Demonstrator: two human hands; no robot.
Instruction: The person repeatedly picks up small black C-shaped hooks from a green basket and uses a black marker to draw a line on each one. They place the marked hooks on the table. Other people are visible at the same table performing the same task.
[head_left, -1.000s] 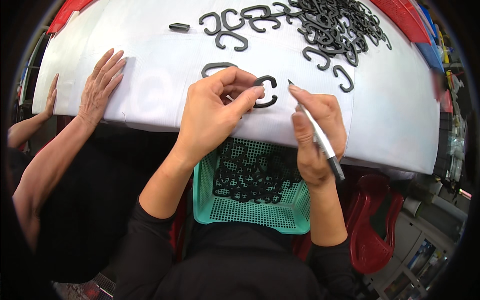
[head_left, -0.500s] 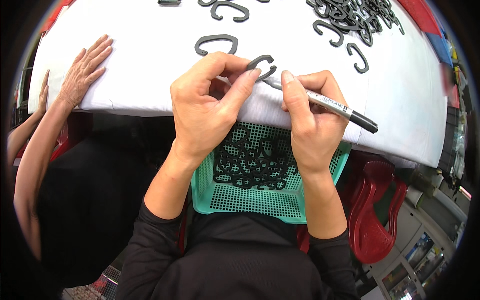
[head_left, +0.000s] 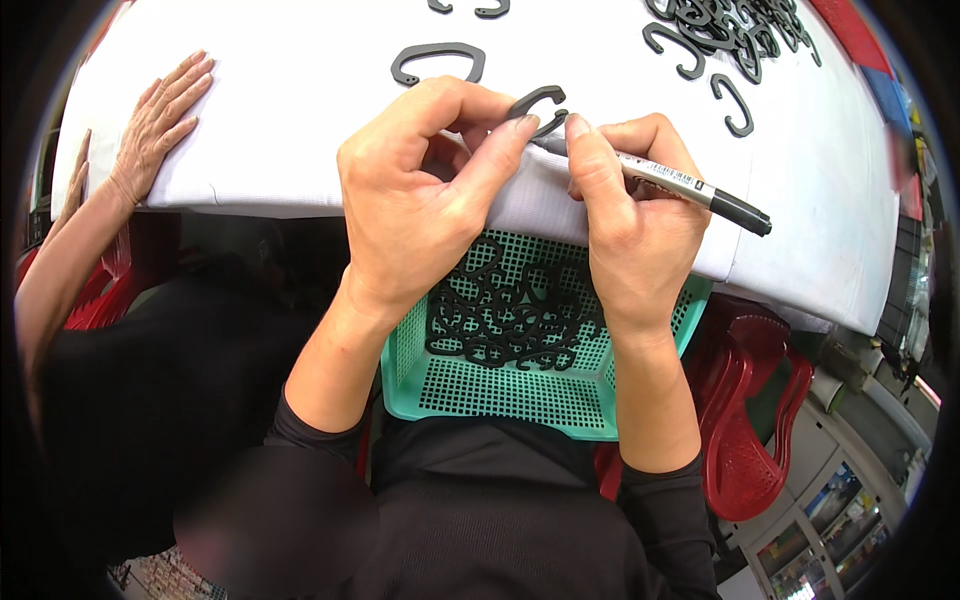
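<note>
The left hand (head_left: 425, 185) pinches a black C-shaped clip (head_left: 541, 96) between thumb and fingers above the near edge of a white surface (head_left: 290, 110). The right hand (head_left: 640, 195) grips a marker (head_left: 690, 185), tip close to the clip. More clips (head_left: 751, 62) are piled far right; others lie in a near green basket (head_left: 402, 375).

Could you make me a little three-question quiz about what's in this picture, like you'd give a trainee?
1. What does the right hand hold?
2. True or false: black pieces lie in the green basket.
3. What is the left hand pinching?
A) a blue cloth
B) a C-shaped black piece
C) a screwdriver

Key: 1. a silver-and-black marker; 2. true; 3. B.
</note>
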